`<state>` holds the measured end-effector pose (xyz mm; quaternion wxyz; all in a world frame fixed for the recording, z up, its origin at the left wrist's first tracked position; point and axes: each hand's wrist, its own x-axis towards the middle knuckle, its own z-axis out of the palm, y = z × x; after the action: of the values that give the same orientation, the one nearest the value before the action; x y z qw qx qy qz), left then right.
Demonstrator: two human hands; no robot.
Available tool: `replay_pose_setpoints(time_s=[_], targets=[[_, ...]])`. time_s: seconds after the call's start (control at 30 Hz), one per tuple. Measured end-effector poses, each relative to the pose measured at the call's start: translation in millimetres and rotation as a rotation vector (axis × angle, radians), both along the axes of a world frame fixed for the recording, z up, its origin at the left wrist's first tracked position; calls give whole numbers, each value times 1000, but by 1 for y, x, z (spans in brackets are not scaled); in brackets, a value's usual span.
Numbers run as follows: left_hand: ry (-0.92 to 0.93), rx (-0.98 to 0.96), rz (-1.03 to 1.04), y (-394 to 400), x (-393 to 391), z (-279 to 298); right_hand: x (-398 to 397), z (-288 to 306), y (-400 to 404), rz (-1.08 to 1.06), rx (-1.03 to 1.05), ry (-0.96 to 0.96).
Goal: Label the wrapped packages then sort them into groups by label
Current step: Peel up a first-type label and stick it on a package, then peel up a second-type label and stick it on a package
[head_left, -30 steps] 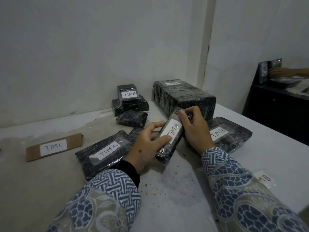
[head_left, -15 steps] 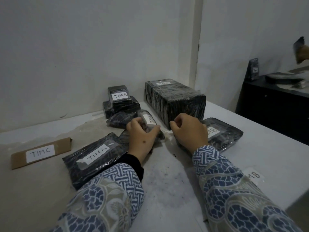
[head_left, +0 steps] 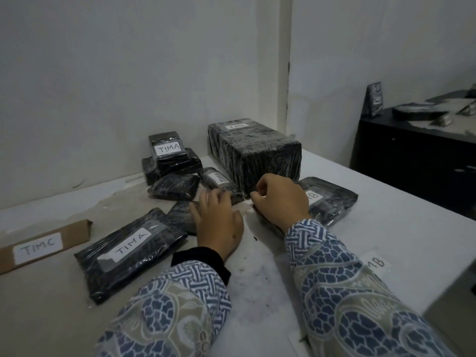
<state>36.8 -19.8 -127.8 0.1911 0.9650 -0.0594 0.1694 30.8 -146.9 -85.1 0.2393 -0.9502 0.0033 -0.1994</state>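
Observation:
The small black wrapped package labelled TIMA (head_left: 219,179) lies on the table between an unlabelled dark package (head_left: 173,187) and the big wrapped box (head_left: 257,153). My left hand (head_left: 219,222) is just in front of it with the fingers stretched out and blurred, their tips at its near end. My right hand (head_left: 280,200) has its fingers curled with nothing seen in them, above the near edge of a flat package labelled TIMB (head_left: 332,199). A stack with a TIMA label (head_left: 168,150) stands by the wall. A flat TIMA package (head_left: 131,251) lies to the left.
A brown cardboard box labelled TIMC (head_left: 43,247) lies at the far left. Another dark package (head_left: 181,215) is partly hidden under my left hand. A loose paper label (head_left: 377,262) rests on the white table (head_left: 386,222) near its right edge. A black cabinet (head_left: 412,161) stands beyond.
Both hands carried the small TIMA package away from me and set it down beside the big box. My left hand has let go and my right hand has drawn back.

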Motion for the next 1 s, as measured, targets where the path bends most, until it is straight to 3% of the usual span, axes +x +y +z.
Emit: replay_pose_setpoints(time_s=[0.17,0.27,0.4,0.47,0.63,0.8,1.0], targets=[[-8,-55,-214,-19,-38,-2,-8,2,-7,106,-7,52],[-53,-104,-295,-18,-52,-6,-25,8,-21,172,118,-30],[-8,-148,-413,-21,-64,-3,-55,17,-60,-38,186,-239],[48,-79,-553,-29,-74,-1,-70,12,-87,-139,240,-258],[76,64,-745,-50,-92,0,-101,-31,-143,-278,242,-62],[106,215,-807,-69,-105,0,-118,-36,-156,-121,146,120],[164,213,-777,-72,-107,3,-119,-36,-158,-62,100,111]])
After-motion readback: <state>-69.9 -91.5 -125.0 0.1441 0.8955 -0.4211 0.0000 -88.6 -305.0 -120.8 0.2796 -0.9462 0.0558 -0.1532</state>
